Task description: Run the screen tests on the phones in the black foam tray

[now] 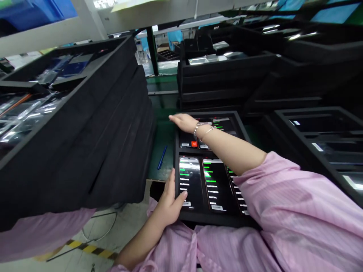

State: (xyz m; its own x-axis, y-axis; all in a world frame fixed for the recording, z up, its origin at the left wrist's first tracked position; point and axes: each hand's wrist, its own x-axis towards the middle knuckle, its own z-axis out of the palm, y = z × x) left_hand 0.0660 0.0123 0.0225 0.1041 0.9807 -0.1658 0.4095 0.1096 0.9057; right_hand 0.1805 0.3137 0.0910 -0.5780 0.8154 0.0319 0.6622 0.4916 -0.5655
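Observation:
A black foam tray (210, 218) lies before me with several smartphones in two rows, their dark screens showing green and white lines of text. My left hand (170, 206) rests at the tray's near left edge, fingers stretched along its outer side. Its thumb is over the lower part of the front-left smartphone (190, 181). My right hand (184, 122) reaches across the far left corner, fingers extended, above a smartphone (185, 142) with a red patch on its screen. That forearm covers part of the tray. To the right of the front-left phone is another lit smartphone (214, 185).
Tall stacked black foam trays (113, 124) stand at left, holding wrapped devices. More stacked trays (221, 81) rise behind. A further tray of devices (309, 113) is at right. A blue pen (162, 157) lies on the green tabletop (163, 132). A shelf beam (159, 17) crosses above.

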